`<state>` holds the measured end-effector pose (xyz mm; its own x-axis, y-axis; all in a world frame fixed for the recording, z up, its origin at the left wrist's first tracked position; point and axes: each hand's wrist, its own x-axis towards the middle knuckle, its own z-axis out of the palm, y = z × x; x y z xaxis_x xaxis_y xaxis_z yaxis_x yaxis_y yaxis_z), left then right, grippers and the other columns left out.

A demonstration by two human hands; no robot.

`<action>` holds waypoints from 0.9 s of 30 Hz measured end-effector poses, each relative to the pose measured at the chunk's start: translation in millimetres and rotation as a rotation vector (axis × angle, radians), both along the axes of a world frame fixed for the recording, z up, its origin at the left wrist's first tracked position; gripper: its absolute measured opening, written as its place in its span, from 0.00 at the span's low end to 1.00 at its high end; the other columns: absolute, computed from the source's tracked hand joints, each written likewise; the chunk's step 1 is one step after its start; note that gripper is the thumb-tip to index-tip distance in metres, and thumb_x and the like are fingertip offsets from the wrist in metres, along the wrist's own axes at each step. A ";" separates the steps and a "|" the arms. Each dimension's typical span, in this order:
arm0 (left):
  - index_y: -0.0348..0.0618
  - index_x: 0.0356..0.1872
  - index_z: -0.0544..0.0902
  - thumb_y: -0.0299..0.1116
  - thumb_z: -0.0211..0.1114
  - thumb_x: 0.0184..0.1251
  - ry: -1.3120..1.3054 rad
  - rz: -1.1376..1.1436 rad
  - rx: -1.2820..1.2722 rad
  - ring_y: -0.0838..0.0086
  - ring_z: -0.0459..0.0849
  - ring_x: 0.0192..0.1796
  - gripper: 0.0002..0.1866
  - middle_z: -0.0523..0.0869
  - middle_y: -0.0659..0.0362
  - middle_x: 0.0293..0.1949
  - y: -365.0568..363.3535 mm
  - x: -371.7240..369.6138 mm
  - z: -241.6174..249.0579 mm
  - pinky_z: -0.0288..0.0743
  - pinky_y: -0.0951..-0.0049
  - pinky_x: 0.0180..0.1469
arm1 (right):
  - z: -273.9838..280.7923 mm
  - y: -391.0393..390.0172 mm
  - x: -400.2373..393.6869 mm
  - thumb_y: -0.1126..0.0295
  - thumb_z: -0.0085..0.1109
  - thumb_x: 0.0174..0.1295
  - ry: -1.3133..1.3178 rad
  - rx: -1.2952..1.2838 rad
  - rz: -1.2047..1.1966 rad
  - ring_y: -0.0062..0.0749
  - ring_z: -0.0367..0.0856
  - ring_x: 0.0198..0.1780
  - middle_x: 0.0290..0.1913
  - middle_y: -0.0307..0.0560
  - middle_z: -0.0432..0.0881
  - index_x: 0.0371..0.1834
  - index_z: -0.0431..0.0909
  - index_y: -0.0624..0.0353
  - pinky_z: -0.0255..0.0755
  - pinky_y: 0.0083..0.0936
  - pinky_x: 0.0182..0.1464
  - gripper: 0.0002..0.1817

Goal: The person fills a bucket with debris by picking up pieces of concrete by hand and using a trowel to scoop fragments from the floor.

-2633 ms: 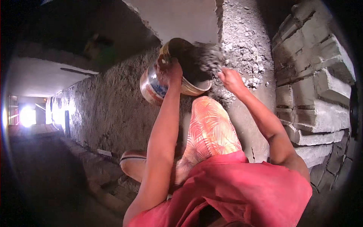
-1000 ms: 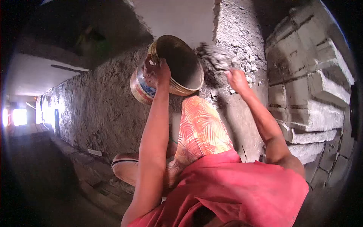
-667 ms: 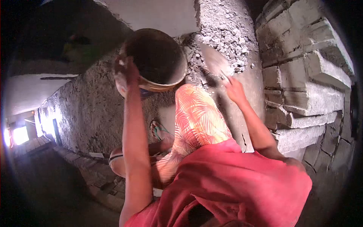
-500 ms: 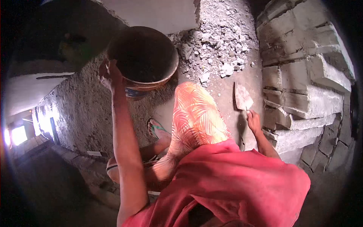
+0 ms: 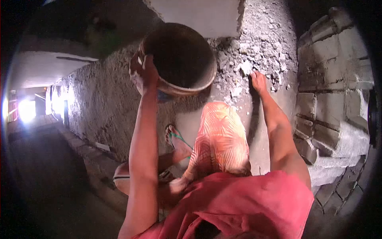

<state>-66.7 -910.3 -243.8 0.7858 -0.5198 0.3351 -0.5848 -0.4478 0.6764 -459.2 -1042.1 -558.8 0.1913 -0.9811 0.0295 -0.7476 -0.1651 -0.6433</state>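
My left hand (image 5: pixel 144 75) is closed on the left side of the rim of a large bucket (image 5: pixel 187 91), which tilts so its dark mouth faces me. What lies deep inside the bucket is too dark to make out. My right hand (image 5: pixel 259 82) reaches forward to the rubble heap (image 5: pixel 274 51), its fingers closed round the handle of a trowel. The pale trowel blade (image 5: pixel 246 67) is among the broken grey pieces and hard to tell apart from them.
Stacked grey blocks (image 5: pixel 318 115) stand along the right side. A rough wall (image 5: pixel 103 99) runs off to the left towards bright light. A pale slab (image 5: pixel 199 16) lies beyond the bucket. My sandalled foot (image 5: pixel 178 141) is below it.
My right hand has carried the trowel forward from the floor beside my knee to the rubble. My left hand keeps its hold on the bucket rim. The whole view has shifted.
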 end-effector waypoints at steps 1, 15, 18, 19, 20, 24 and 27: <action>0.37 0.57 0.80 0.41 0.68 0.56 0.008 0.007 0.003 0.55 0.78 0.62 0.28 0.80 0.46 0.59 2.0 -11.7 2.3 0.69 0.57 0.63 | 4.6 5.9 0.1 0.59 0.48 0.68 -0.027 0.002 -0.012 0.61 0.82 0.43 0.39 0.64 0.83 0.38 0.82 0.65 0.73 0.47 0.47 0.19; 0.47 0.61 0.76 0.47 0.67 0.53 0.077 0.055 -0.087 0.52 0.77 0.62 0.32 0.80 0.48 0.58 -28.0 -33.3 -49.8 0.67 0.57 0.65 | 148.7 15.7 -37.4 0.56 0.47 0.67 -0.024 0.038 0.065 0.62 0.81 0.40 0.34 0.64 0.82 0.36 0.81 0.64 0.72 0.48 0.46 0.21; 0.49 0.61 0.76 0.47 0.68 0.53 0.090 0.099 -0.014 0.53 0.76 0.63 0.32 0.80 0.50 0.59 -23.4 -57.7 -19.7 0.67 0.55 0.65 | 212.0 22.8 -9.0 0.60 0.51 0.67 0.081 -0.030 0.198 0.60 0.82 0.39 0.33 0.65 0.83 0.39 0.81 0.64 0.74 0.49 0.45 0.17; 0.50 0.61 0.76 0.47 0.68 0.53 0.079 0.146 0.111 0.53 0.76 0.63 0.32 0.79 0.51 0.60 -19.3 -66.9 -5.4 0.67 0.54 0.65 | 234.9 31.4 11.3 0.61 0.52 0.67 0.137 -0.006 0.211 0.60 0.83 0.39 0.32 0.65 0.83 0.40 0.81 0.64 0.74 0.49 0.45 0.16; 0.50 0.61 0.76 0.48 0.68 0.53 0.118 0.111 0.070 0.54 0.76 0.63 0.32 0.79 0.51 0.60 -23.0 -61.0 -18.0 0.68 0.53 0.65 | 244.9 37.9 31.9 0.62 0.52 0.67 0.175 -0.051 0.279 0.60 0.83 0.38 0.34 0.64 0.83 0.43 0.80 0.63 0.75 0.49 0.45 0.15; 0.49 0.60 0.77 0.49 0.67 0.54 0.143 0.080 0.112 0.53 0.75 0.64 0.31 0.79 0.50 0.60 -11.6 -63.4 -0.7 0.68 0.53 0.64 | 285.4 70.1 101.4 0.65 0.55 0.65 0.181 -0.228 0.443 0.60 0.82 0.40 0.44 0.63 0.82 0.45 0.78 0.62 0.75 0.49 0.46 0.12; 0.47 0.59 0.77 0.48 0.68 0.55 -0.071 -0.031 0.036 0.52 0.78 0.60 0.30 0.80 0.47 0.57 -6.5 -8.1 -33.1 0.71 0.53 0.62 | 277.7 75.6 95.1 0.66 0.53 0.65 -0.052 -0.360 0.357 0.59 0.81 0.44 0.45 0.60 0.82 0.52 0.76 0.61 0.76 0.46 0.46 0.15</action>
